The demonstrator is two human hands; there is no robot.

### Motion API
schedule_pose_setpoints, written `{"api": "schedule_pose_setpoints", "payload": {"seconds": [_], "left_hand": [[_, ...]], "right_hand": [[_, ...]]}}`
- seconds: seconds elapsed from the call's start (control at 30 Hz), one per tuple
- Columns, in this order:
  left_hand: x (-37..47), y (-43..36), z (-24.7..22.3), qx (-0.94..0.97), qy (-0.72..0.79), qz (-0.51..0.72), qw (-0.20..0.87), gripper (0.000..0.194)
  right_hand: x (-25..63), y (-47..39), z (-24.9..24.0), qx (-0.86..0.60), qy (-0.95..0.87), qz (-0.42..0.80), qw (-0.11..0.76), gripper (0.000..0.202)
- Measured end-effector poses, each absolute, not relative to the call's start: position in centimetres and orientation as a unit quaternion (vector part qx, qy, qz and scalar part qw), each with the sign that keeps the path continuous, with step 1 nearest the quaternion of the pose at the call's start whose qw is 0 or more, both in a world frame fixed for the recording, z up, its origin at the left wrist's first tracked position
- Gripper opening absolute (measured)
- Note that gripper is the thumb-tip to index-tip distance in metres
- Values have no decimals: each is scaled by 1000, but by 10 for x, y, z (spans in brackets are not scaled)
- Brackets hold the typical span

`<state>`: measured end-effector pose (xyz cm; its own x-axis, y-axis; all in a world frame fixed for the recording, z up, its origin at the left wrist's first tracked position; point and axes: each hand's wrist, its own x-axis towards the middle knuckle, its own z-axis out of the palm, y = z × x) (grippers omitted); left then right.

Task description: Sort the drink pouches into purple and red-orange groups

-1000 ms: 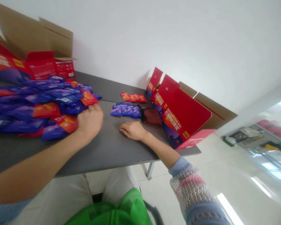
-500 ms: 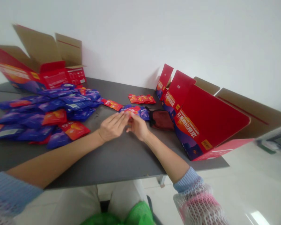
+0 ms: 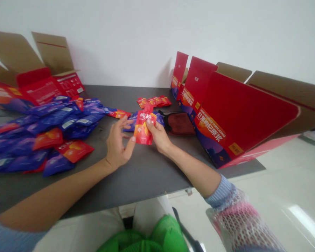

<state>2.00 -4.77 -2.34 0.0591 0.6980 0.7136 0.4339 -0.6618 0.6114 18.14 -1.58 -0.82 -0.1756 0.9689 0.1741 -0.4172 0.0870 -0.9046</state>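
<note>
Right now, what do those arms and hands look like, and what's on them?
The left hand and right hand wear no gloves, and both forearms are bare. The right sleeve is knitted: a light blue cuff, then whitish and pink bands with little holes like a net. Only a blurry, light blue bit of the left sleeve shows.

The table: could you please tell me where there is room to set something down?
Bare: the table between left hand, right hand and front edge; behind, between left carton and red sachet row. Crowded: left, sachet pile; right, pouch and cartons.
</note>
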Motion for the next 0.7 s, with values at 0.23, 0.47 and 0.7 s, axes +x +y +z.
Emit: {"api": "schedule_pose_setpoints", "payload": {"seconds": [0.23, 0.47, 0.7], "left_hand": [[23, -46, -23, 682, 384, 423, 456, 34], [20, -38, -30, 608, 443, 470, 461, 27], [20, -36, -33, 633, 461, 441, 439, 35]], "right_hand": [[185, -19, -4, -315, -525, 561, 557, 42], [182, -25, -20, -362, -689, 384, 497, 26], [187, -36, -16, -506, -714, 288, 388, 24]]}}
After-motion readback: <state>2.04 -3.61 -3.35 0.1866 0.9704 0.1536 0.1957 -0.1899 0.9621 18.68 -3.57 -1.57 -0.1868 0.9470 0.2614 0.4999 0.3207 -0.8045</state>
